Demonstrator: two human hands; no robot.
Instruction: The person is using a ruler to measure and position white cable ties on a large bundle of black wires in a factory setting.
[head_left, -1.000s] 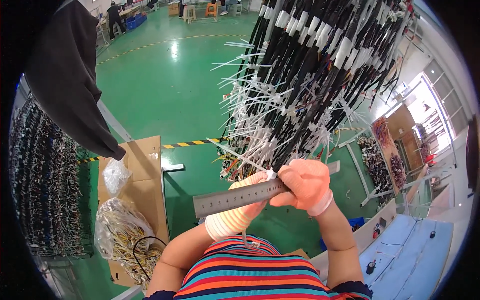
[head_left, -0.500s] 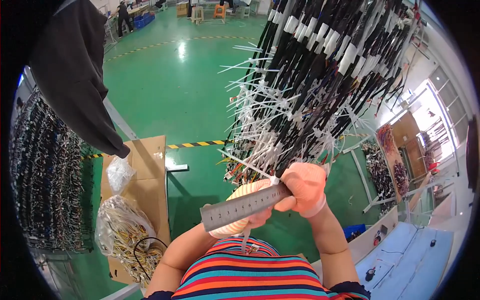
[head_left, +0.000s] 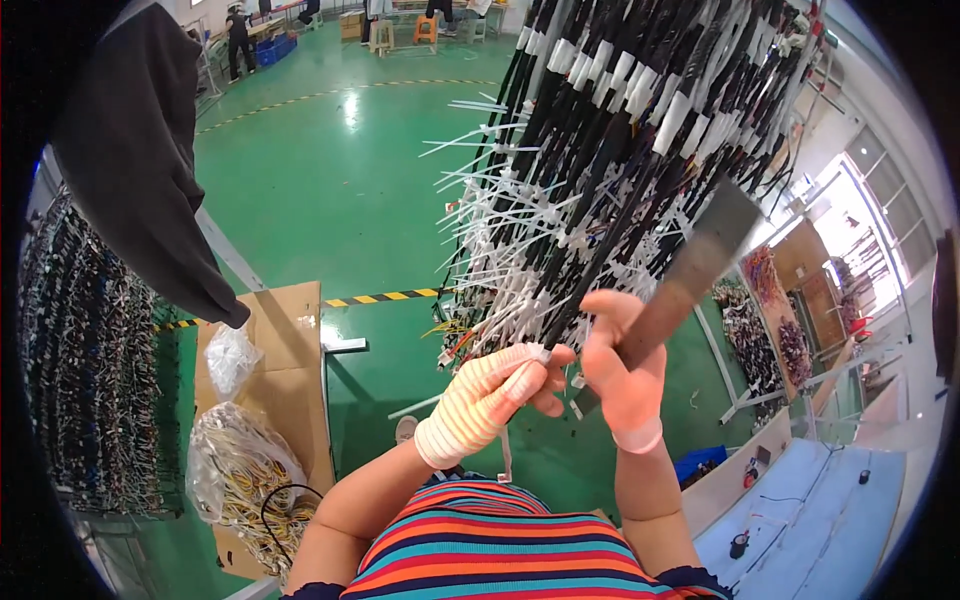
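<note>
My left hand [head_left: 478, 402], in a striped knit glove, is closed on the lower end of a black-sleeved wire harness [head_left: 562, 322]. A white cable tie [head_left: 541, 353] sits at its fingertips, and a thin white lead with a small connector [head_left: 505, 472] dangles below. Just to the right, my gloved right hand [head_left: 628, 385] grips a metal ruler [head_left: 700, 265] that slants up and right, its scale not readable from here. The right thumb and forefinger are raised near the harness. Above both hands hangs a dense bunch of harnesses [head_left: 600, 140] with white tie tails sticking out.
A dark garment [head_left: 130, 150] hangs at the upper left, above a rack of harnesses [head_left: 90, 370]. Cardboard [head_left: 305, 350] at left bears a bag of wires [head_left: 245, 455] and a smaller clear bag [head_left: 232, 360]. A blue-topped bench [head_left: 810, 520] stands at lower right.
The ruler has swung away from the harness end, from lying across both hands to slanting up at the right. My right hand has moved slightly right, off the left hand.
</note>
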